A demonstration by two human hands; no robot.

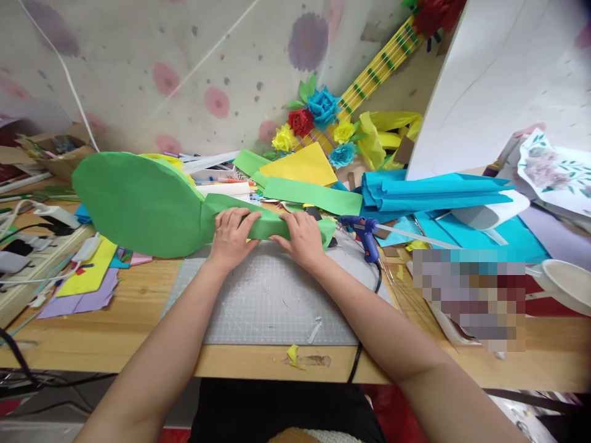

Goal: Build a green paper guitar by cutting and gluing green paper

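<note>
Green paper is the material in hand: a large paddle-shaped piece [138,203] lies across the wooden table [115,332], its broad oval end to the left and its narrow stem [268,224] running right along the far edge of the grey cutting mat [272,301].

We rest both hands on the stem. The left hand [231,237] lies palm-down near the point where the stem meets the oval, fingers curled over the far edge. The right hand [302,237] presses the stem beside it, fingers spread and bent over the paper. Neither hand is clenched; both grip and flatten the stem.

Progress, as we judge it:
1. The oval is cut out and lies flat.
2. The stem appears folded or rolled into a thicker band.
3. We cannot tell whether its seam is bonded.

A blue glue gun [364,234] lies just right of the right hand, untouched. Stacked blue sheets [429,191] and paper flowers [318,117] sit behind. A yellow scrap [293,355] lies at the table's near edge.
</note>
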